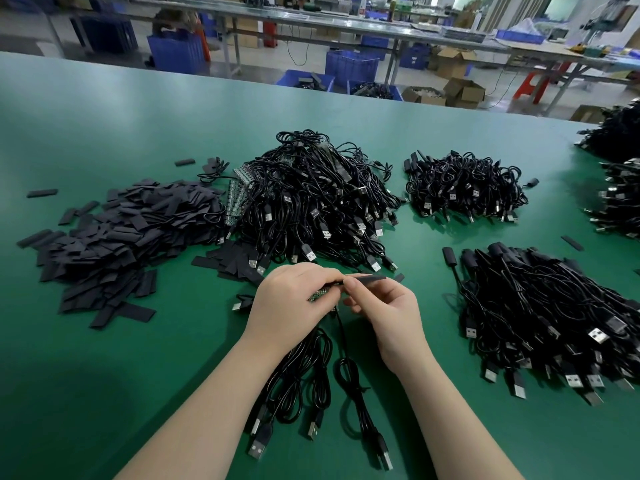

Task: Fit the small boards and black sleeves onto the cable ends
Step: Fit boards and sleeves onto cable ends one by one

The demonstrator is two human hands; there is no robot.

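Observation:
Over the green table (104, 358), my left hand (291, 306) grips several small green boards (320, 294) joined to black cables (304, 368) that hang down toward me. My right hand (384, 308) pinches a flat black sleeve (367, 278) and holds it against the end of one board at my left fingertips. The cables' USB plugs (258, 445) lie on the table between my forearms.
A heap of loose black sleeves (114, 237) lies at left. A big pile of cables (318, 202) with board strips (239, 195) sits behind my hands. More cable piles: centre right (464, 188), near right (554, 323), far right edge (620, 188).

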